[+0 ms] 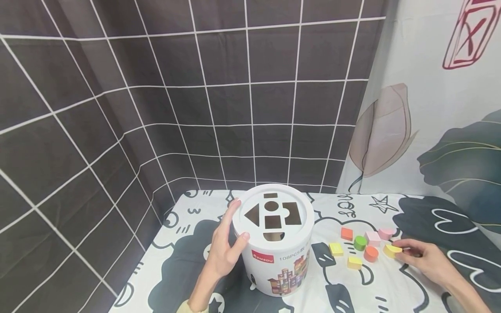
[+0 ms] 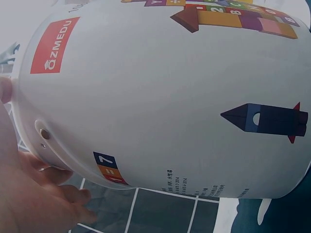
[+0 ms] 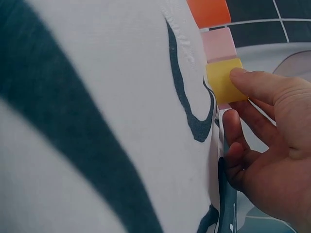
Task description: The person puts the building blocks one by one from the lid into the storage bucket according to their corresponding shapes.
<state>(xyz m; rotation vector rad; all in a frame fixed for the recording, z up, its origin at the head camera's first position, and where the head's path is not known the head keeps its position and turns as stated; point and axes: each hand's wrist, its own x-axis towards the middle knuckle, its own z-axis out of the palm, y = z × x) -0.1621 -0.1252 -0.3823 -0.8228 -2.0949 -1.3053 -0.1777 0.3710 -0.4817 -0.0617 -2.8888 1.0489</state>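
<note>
A white toy-block bucket stands upright with its shape-sorter lid on top. My left hand rests on its left side, the thumb on the lid's rim and the index finger stretched along the edge. In the left wrist view, the bucket's printed wall fills most of the picture. My right hand pinches a yellow half-round block between thumb and fingers, at the right end of a group of loose blocks. The right wrist view shows the thumb pressed on this yellow block.
Left of the right hand lie an orange-red square block, a green cylinder, an orange cylinder, pink blocks and yellow blocks. A patterned cloth covers the table; a dark grid curtain hangs behind.
</note>
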